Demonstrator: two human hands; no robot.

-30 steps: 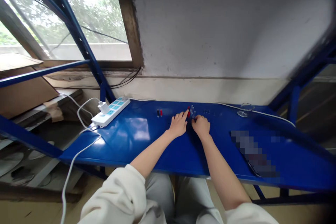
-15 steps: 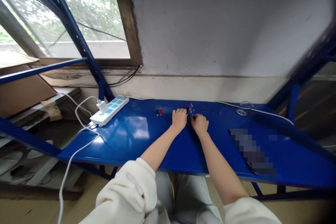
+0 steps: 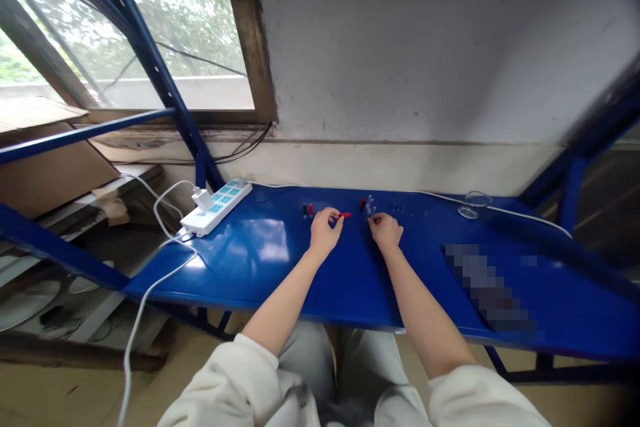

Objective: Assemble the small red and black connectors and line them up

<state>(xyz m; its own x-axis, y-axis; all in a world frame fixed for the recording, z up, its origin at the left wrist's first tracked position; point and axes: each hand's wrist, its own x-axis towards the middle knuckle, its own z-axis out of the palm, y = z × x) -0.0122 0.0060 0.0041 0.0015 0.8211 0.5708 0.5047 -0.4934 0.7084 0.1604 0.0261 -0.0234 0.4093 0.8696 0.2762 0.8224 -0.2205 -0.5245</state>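
My left hand (image 3: 326,232) pinches a small red stick-like piece (image 3: 345,215) between thumb and fingers, its free end toward the right. Close to the clear pieces, my right hand (image 3: 387,232) has its fingertips pressed together; whatever they may hold is too small to make out. Just beyond that hand lie a few small clear pieces (image 3: 370,204) and a dark red piece (image 3: 363,203). Left of my left hand, a small black cylinder (image 3: 305,209) and a small red cylinder (image 3: 311,209) stand side by side. Several tiny clear bits (image 3: 397,207) are scattered to the right.
Everything rests on a blue metal table (image 3: 260,280). A white power strip (image 3: 217,207) with a plug and cable occupies its left end. Farther right are a clear ring-like object (image 3: 469,211), a white cable along the wall, and a blurred-out dark flat object (image 3: 487,290).
My left hand has moved left, away from the group of pieces, with the red piece now showing in its fingers. My right hand stays near the clear pieces. The view has shifted slightly.
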